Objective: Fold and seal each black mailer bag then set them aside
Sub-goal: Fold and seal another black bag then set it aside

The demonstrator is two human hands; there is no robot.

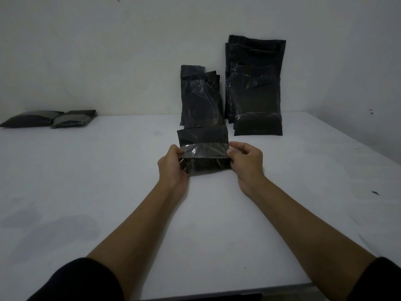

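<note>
mailer bag [204,148]: glossy black film, rectangular | both hands' grip: side edges

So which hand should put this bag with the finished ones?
Probably the left hand: the folded black mailer bags lie far left on the white table. Both hands pinch the black plastic mailer bag.

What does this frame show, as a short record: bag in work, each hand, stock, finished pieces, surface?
bag in work: black mailer bag flat on the table, flap with glossy strip still open
left hand: left hand pinches the bag's left edge
right hand: right hand pinches the bag's right edge
stock: two stacks of bags leaning on the wall
finished pieces: folded bags at far left
surface: white table
</note>
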